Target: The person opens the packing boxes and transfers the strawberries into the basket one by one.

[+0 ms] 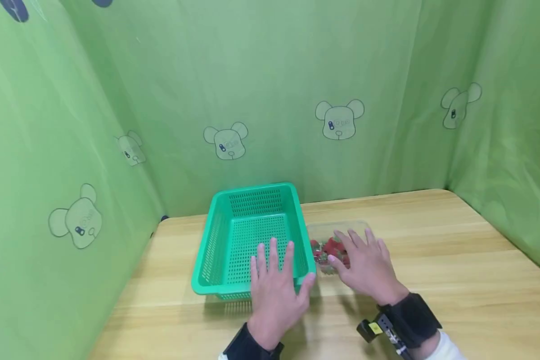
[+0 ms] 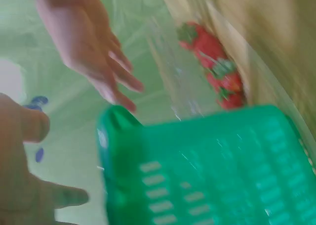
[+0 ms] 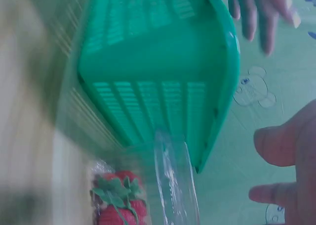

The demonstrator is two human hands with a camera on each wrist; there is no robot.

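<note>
A green plastic basket [image 1: 220, 289] with perforated walls stands on the table, nothing inside it. Just right of it sits a clear plastic box [image 1: 337, 227] holding several red strawberries [image 1: 332, 247] with green leaves. My left hand [image 1: 276, 295], fingers spread, hovers over the basket's near right corner; whether it touches the rim I cannot tell. Over the clear box is my right hand [image 1: 371, 267], its fingers apart and holding nothing. In the right wrist view the strawberries [image 3: 121, 198] lie in the box below the basket's side, with the thumb apart from them.
The wooden table [image 1: 468, 260] reaches out to the right of the box and in front of the basket. A green curtain [image 1: 279, 85] with bear-head prints hangs behind and on both sides of the table.
</note>
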